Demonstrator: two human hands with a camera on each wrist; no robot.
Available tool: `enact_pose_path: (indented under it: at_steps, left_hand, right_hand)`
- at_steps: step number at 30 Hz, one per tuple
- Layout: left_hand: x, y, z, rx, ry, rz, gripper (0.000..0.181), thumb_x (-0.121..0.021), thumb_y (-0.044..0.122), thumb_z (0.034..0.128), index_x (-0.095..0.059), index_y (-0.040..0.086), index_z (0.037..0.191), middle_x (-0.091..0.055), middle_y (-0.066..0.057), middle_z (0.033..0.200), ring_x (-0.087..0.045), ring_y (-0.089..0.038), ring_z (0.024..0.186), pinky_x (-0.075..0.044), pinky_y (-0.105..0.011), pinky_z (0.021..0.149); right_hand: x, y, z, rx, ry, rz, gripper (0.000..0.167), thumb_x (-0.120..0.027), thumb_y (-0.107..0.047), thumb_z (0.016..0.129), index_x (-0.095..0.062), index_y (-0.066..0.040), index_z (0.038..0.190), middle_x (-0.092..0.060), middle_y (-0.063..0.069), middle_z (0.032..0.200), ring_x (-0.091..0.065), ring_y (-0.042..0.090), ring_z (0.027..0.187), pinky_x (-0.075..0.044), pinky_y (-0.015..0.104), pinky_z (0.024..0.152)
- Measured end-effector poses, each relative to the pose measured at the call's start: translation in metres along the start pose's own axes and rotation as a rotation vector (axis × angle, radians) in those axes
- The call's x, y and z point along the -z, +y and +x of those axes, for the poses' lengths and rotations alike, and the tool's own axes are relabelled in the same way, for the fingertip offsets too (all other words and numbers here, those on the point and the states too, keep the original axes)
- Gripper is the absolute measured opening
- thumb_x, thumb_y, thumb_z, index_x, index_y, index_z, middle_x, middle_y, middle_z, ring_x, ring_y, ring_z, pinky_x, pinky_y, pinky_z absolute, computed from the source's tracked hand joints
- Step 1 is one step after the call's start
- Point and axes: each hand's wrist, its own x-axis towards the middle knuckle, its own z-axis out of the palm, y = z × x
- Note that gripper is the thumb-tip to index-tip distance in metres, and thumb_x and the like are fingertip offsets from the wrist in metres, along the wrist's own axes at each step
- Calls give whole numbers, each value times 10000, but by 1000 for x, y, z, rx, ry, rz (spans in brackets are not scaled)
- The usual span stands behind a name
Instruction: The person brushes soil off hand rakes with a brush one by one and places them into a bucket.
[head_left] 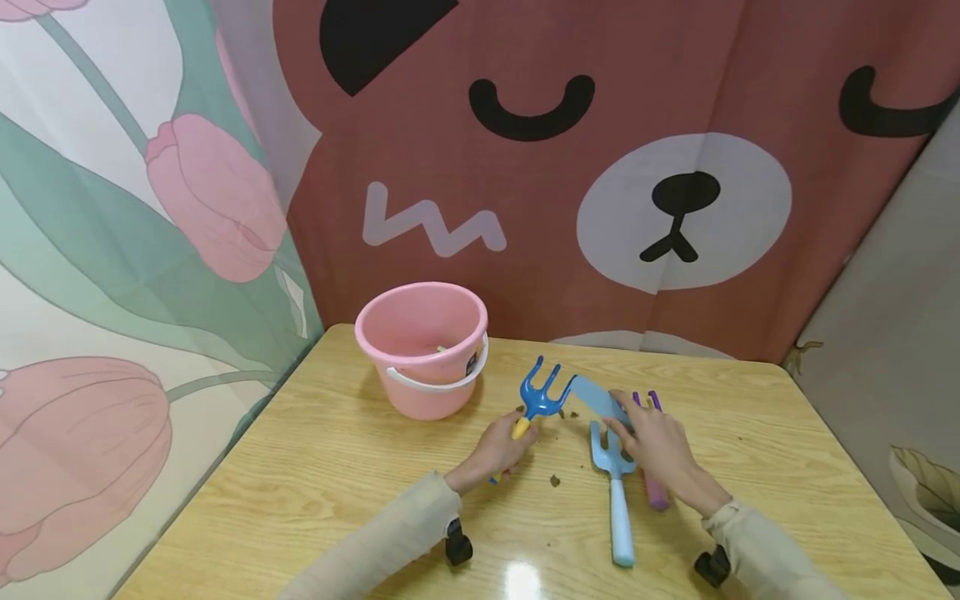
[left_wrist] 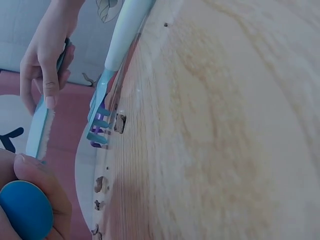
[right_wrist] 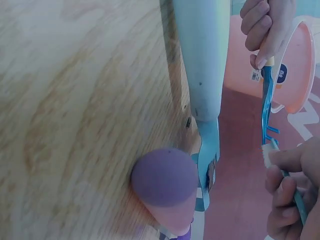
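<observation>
My left hand point(head_left: 495, 446) grips the yellow handle of a small blue hand fork point(head_left: 542, 402), its tines raised above the table. In my right hand point(head_left: 663, 442) is a light-blue brush point(head_left: 596, 397) with short white bristles point(right_wrist: 266, 155). The brush head meets the fork's tines at their right side. Below the right hand lies a light-blue hand fork point(head_left: 621, 517), its handle toward me. Beside it, partly hidden by that hand, is a purple hand fork point(head_left: 657, 493) with a pinkish handle.
A pink bucket point(head_left: 420, 396) with a white handle stands at the back left, something small and pale inside. Brown crumbs point(head_left: 555, 481) of dirt are scattered mid-table. A bear-print curtain point(head_left: 540, 183) hangs behind the wooden table point(head_left: 300, 467).
</observation>
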Motion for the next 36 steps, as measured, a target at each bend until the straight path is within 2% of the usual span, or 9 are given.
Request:
enact_pose_path:
  at_steps: [4, 8, 10, 17, 20, 24, 28, 31, 36]
  left_hand:
    - [1, 1, 0, -12, -1, 0, 140, -537, 214, 1035, -566, 78, 1052, -480, -34, 537, -412, -98, 346, -359, -209, 297]
    - [0, 0, 1, -9, -6, -11, 138, -538, 218, 1035, -553, 82, 1020, -478, -25, 541, -415, -103, 352, -365, -214, 301]
    - [0, 0, 1, -12, -9, -11, 141, -536, 221, 1036, -543, 84, 1003, -475, -16, 541, -416, -105, 354, -368, -216, 301]
    - [-1, -2, 0, -9, 2, -31, 126, -562, 204, 1022, -545, 84, 988, -490, -36, 539, -426, -105, 358, -374, -216, 303]
    - [0, -3, 1, 5, 10, -54, 163, -584, 175, 1008, -548, 44, 1097, -500, -49, 551, -431, -104, 364, -376, -214, 305]
    - [1, -3, 2, 4, 25, -104, 284, -597, 123, 988, -471, 19, 1220, -508, -40, 547, -430, -98, 360, -380, -206, 311]
    - [1, -3, 2, -25, 15, -159, 254, -558, 67, 995, -428, -6, 1201, -530, -51, 561, -455, -102, 377, -419, -209, 332]
    - [2, -3, 0, -33, -3, -191, 249, -525, 39, 1007, -415, -41, 1216, -552, -84, 594, -488, -109, 402, -452, -213, 360]
    - [3, -2, -1, -48, 3, -206, 228, -530, 20, 1001, -442, -74, 1189, -613, -249, 684, -521, -103, 426, -498, -231, 401]
  right_hand:
    - [0, 1, 0, 12, 5, 49, 426, -701, -219, 938, -575, -26, 1296, -333, -113, 484, -254, 31, 384, -205, 198, 364]
    - [-2, -2, 1, 68, -44, 113, 425, -714, -206, 927, -578, -13, 1281, -352, -155, 510, -258, -12, 404, -229, 185, 376]
    - [-3, -3, 0, 73, -62, 112, 425, -718, -202, 923, -584, 0, 1272, -343, -155, 504, -243, -13, 404, -222, 182, 374]
    - [0, -3, 0, -12, -16, 33, 424, -699, -219, 940, -576, -3, 1284, -340, -93, 497, -279, 48, 407, -224, 218, 374]
    - [2, -2, 0, -23, -25, 49, 423, -677, -231, 958, -566, -8, 1300, -352, -95, 490, -292, 52, 395, -231, 222, 370]
    - [3, -3, -1, -26, -17, 73, 429, -674, -234, 960, -564, -3, 1305, -364, -110, 489, -295, 41, 387, -238, 221, 363]
    - [3, -2, -3, -19, 2, 83, 440, -694, -215, 943, -569, 16, 1297, -355, -115, 483, -275, 32, 381, -227, 212, 361]
    - [3, -1, -4, -15, 6, 82, 447, -704, -210, 935, -573, 23, 1293, -361, -112, 489, -281, 35, 385, -234, 215, 364]
    - [2, 0, -5, -23, -8, 86, 452, -704, -213, 936, -571, 29, 1294, -381, -109, 504, -301, 37, 385, -246, 212, 363]
